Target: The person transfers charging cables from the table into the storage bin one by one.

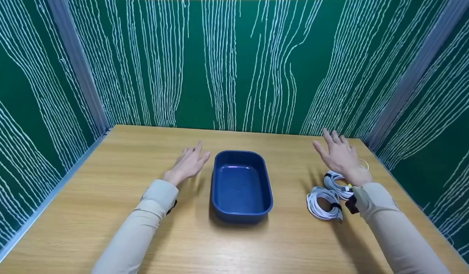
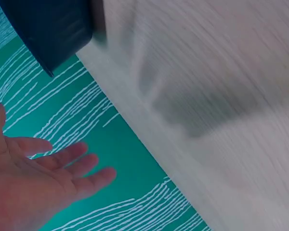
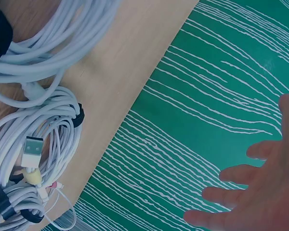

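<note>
A dark blue rectangular bin [image 1: 242, 213] stands on the wooden table between the two hands. My left hand [image 1: 187, 163] hovers left of the bin, fingers extended and holding nothing; in the left wrist view that hand [image 2: 43, 178] appears palm up front with fingers spread, the bin [image 2: 53, 29] at top left. Over the right side of the table my right hand [image 1: 341, 160] is held up with fingers spread. Below and beside it lie coiled white cables [image 1: 323, 203], bound with black straps. The right wrist view shows the coils [image 3: 53, 62] close up, one with a USB plug [image 3: 32, 149].
The wooden table [image 1: 173, 236] is bounded by green panels [image 1: 192, 76] with wavy white lines at the back and both sides. Grey posts [image 1: 82, 64] stand at the back corners. A thin white cable loop [image 1: 366, 164] shows behind the right wrist.
</note>
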Demonstrator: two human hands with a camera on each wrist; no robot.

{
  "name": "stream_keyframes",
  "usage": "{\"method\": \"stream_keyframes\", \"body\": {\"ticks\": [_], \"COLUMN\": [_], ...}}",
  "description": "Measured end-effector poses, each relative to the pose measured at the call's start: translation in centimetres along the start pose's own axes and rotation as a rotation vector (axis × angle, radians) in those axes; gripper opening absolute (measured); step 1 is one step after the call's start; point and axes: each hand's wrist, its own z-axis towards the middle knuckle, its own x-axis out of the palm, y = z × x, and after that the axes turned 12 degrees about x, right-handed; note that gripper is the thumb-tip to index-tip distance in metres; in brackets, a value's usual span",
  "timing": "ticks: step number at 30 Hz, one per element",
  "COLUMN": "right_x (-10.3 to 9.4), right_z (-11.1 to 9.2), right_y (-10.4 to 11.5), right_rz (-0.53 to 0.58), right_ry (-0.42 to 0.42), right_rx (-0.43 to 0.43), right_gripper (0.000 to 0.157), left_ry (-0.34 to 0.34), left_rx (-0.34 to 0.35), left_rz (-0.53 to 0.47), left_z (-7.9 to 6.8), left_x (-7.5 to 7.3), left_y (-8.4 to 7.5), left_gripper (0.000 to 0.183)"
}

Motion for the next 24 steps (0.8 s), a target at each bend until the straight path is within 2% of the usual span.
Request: {"method": "stream_keyframes", "body": {"ticks": [2,4,7,10,13,16,19,24], "right_x": [-0.1,-0.2,-0.4,-0.7,-1.0,-1.2,-1.2,-0.7], "right_z": [0.0,-0.1,-0.2,-0.5,-0.8,-1.1,-1.3,-2.1], "right_y": [-0.2,-0.3,-0.7,-1.1,-1.6,-2.1,-2.6,-3.9], "right_rz": [-0.004,-0.007,0.003,0.042,0.082,0.100,0.102,0.117], "right_ry": [0.003,0.013,0.037,0.064,0.101,0.157,0.210,0.357], "right_rx": [-0.002,-0.007,-0.020,-0.046,-0.060,-0.050,-0.040,0.007], "right_gripper": [0.077,0.077,0.077,0.074,0.067,0.055,0.042,0.030], "left_ry": [0.001,0.031,0.096,0.167,0.192,0.187,0.160,0.130], "left_rx": [0.003,-0.022,-0.111,-0.215,-0.250,-0.256,-0.259,-0.297], "left_rz": [-0.064,-0.208,-0.453,-0.625,-0.699,-0.764,-0.811,-0.898], "left_z": [0.1,0.1,0.0,-0.3,-0.4,-0.4,-0.4,-0.4], "left_x": [0.2,0.3,0.4,0.8,1.6,2.2,2.6,3.0], "left_y": [-0.1,-0.4,-0.8,-1.2,-1.2,-1.2,-1.2,-1.2], "left_gripper": [0.067,0.065,0.055,0.042,0.025,0.016,0.012,0.012]}}
